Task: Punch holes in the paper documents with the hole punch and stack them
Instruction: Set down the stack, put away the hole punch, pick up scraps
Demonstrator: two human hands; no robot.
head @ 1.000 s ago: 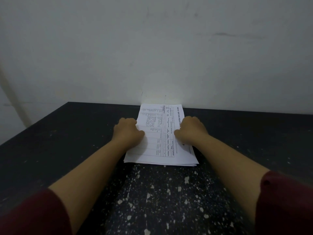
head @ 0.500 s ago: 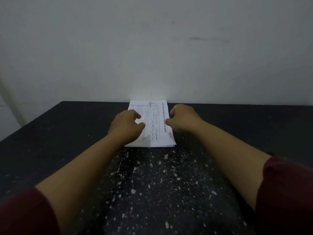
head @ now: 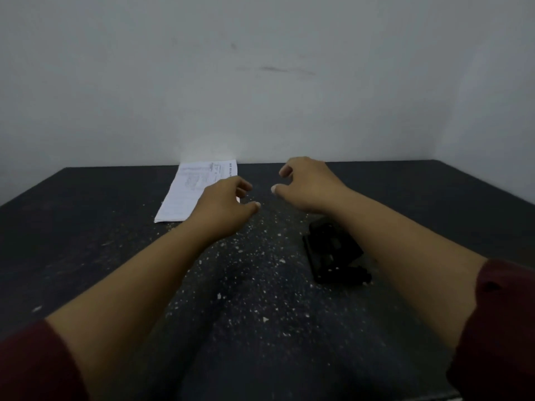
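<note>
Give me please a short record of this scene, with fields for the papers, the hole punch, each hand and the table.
papers: white printed stack lying flat at the table's far edge, by the wall
hole punch: black, on the table under the right forearm
left hand: above the table beside the stack, fingers loosely curled, holding nothing
right hand: raised, fingers loosely curled, holding nothing
table: dark top, scattered with small white paper bits

From my feed I see two bare forearms. Each wears a dark maroon sleeve pushed up near the elbow: the left sleeve (head: 34,366) at seven o'clock, the right sleeve (head: 500,328) at four o'clock. Hands carry no rings.
</note>
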